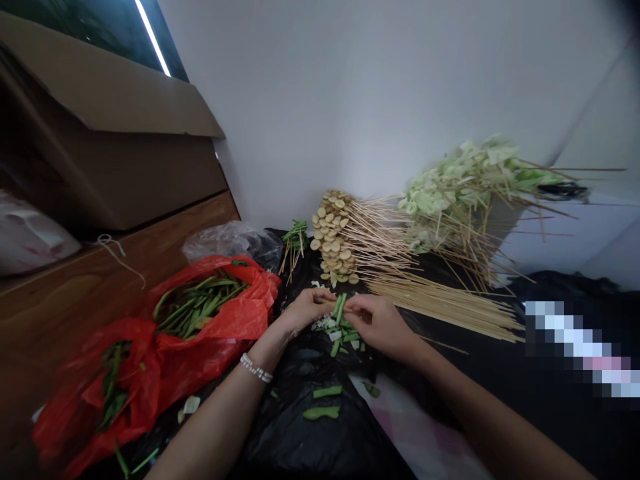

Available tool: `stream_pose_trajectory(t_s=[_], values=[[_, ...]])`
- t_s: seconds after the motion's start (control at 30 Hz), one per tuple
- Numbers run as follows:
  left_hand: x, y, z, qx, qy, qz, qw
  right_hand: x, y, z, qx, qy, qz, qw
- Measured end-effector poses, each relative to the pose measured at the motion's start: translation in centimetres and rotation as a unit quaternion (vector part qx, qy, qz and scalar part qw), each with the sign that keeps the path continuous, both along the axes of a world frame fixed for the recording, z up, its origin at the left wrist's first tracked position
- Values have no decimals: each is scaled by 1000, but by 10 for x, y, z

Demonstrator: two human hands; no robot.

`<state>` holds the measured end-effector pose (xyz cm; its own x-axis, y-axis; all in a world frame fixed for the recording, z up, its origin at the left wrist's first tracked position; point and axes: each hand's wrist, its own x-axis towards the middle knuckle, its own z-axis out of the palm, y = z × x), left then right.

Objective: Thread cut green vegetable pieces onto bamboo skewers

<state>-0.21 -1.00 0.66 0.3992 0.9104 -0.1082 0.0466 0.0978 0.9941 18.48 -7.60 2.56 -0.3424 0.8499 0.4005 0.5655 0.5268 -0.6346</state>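
Note:
My left hand (309,309) and my right hand (379,323) meet over a black plastic sheet, fingers pinched. Between them cut green stem pieces (340,307) stand crosswise on a thin bamboo skewer (443,343), whose long end sticks out past my right hand. Its front part lies among the fingers of both hands, partly hidden. Just below the fingertips lies a small heap of cut green pieces (336,345) with white bits. Two longer green pieces (321,413) rest nearer to me on the black plastic (295,443).
Red bags (220,333) of green stems (200,303) lie at left, near a cardboard box (150,173). Behind my hands are skewered pale slices (333,230), a small green bundle (296,235), loose skewers (450,307) and skewered leafy greens (460,180) against the wall (350,100).

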Motion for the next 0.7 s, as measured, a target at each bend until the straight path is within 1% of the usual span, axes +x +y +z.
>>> stream_pose_trajectory(t_s=[0.03,0.1,0.13,0.17,0.2,0.27,0.37,0.5,0.6,0.7], values=[[-1,1,0,-6,-8,15,1000,-2,-5,3,-42,-7,52,998],[-2,3,1,-16,-25,45,999,-9,-16,6,-104,-51,149,982],[-2,4,2,-18,-31,60,998,-13,-21,6,-119,-83,192,971],[-3,4,2,-19,-35,73,997,-17,-27,5,-117,-116,222,961],[-3,4,3,-19,-38,83,996,-21,-33,3,-100,-151,236,955],[-3,4,4,-16,-42,90,995,-29,-43,-1,-55,-223,204,952],[-2,3,4,-18,-42,84,995,-36,-53,-4,-24,-296,175,939],[-1,2,4,-20,-41,88,995,-36,-53,-2,-20,-320,183,929],[-1,2,4,-22,-51,90,994,-34,-50,-1,-29,-324,188,927],[-1,2,4,-30,-60,91,994,-36,-53,-2,-18,-329,184,926]])
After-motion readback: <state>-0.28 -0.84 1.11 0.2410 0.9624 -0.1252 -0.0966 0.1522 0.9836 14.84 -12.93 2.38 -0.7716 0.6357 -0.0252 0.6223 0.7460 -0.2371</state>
